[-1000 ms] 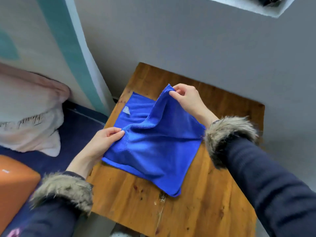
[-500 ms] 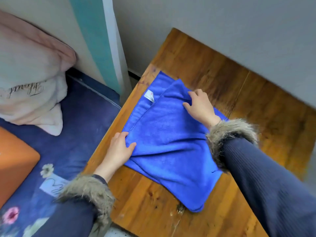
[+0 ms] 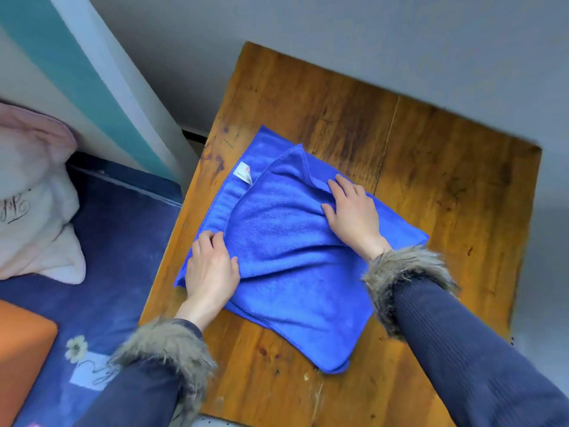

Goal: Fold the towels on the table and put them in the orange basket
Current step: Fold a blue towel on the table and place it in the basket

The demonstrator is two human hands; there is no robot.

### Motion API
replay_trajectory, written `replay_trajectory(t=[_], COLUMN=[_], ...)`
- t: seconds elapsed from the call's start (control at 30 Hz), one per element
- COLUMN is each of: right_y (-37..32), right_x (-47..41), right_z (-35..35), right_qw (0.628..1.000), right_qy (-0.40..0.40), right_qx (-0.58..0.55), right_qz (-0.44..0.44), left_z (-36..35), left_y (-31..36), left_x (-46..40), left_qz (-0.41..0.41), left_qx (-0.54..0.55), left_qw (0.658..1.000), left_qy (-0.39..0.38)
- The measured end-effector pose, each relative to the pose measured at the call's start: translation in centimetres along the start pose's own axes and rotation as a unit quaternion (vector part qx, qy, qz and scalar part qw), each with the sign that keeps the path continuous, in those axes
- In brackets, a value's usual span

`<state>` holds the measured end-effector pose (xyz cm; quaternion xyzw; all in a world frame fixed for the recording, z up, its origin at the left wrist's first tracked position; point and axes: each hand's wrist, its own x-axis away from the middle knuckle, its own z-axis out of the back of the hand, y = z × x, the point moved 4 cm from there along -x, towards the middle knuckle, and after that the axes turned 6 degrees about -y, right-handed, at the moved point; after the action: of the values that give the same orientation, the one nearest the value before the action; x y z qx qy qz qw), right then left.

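Blue towel [image 3: 286,266] lies on the wooden table [image 3: 446,167], folded once so that an upper layer covers most of a lower one; a strip of the lower layer with a white tag [image 3: 244,173] shows along the left side. A second ago the right hand [image 3: 354,215] was pinching a raised corner in the air and the cloth stood up in a ridge; half a second ago that corner had come down onto the towel. Now the towel is flatter, and the right hand rests palm down on the upper layer near its far edge, fingers loosely spread, gripping nothing. The left hand [image 3: 211,269] sits on the near left corner with its fingers curled over the upper layer's edge; whether it pinches the cloth or only presses it cannot be told. Both sleeves end in fur cuffs [image 3: 403,272]. The view has also shifted since the first frame, so more of the table's far side shows. An orange basket [image 3: 21,349] stands on the dark blue floor covering at the lower left, well apart from the table, and a pale cushion [image 3: 34,211] lies beyond it against the wall.
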<state>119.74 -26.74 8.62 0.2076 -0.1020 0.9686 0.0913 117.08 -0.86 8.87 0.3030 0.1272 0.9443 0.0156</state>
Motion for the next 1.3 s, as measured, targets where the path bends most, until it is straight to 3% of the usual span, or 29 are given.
replay_trajectory(t=[0.23,0.47,0.53,0.67,0.8,0.93,1.03,1.13,1.3], right_y=[4.9,9.3,10.2,11.4,13.2,14.9,16.1,16.5,16.7], right_x=[5.9,14.7,17.4,20.6,19.2,15.2,12.1,10.0,10.5], right_z=[-1.6,-4.0,-4.8,-5.8,-4.7,-2.2,-1.1,-0.7,1.8], right_qw=[0.997,0.983,0.968,0.925,0.901,0.864,0.845,0.841,0.815], right_qy=[-0.014,0.033,0.054,0.013,0.063,0.099,0.102,0.102,0.245], right_qx=[-0.014,-0.06,-0.075,-0.128,-0.244,-0.379,-0.416,-0.415,-0.435], right_qz=[-0.072,-0.17,-0.232,-0.357,-0.353,-0.317,-0.32,-0.332,-0.295], left_z=[-0.5,-0.7,-1.5,-3.0,-2.3,-0.7,0.0,0.9,2.5], left_y=[3.1,8.8,10.5,13.3,13.3,11.1,10.1,10.2,8.4], left_x=[-2.7,-4.1,-3.9,-2.9,-2.3,-2.7,-3.4,-3.4,-3.1], left_qz=[-0.078,-0.196,-0.237,-0.278,-0.263,-0.177,-0.165,-0.17,-0.138], left_qx=[-0.026,-0.069,-0.069,-0.081,-0.086,-0.104,-0.069,0.043,0.262], left_qw=[0.997,0.978,0.968,0.954,0.961,0.972,0.977,0.98,0.953], left_qy=[0.002,-0.015,-0.04,-0.072,0.028,0.116,0.111,0.093,0.065])
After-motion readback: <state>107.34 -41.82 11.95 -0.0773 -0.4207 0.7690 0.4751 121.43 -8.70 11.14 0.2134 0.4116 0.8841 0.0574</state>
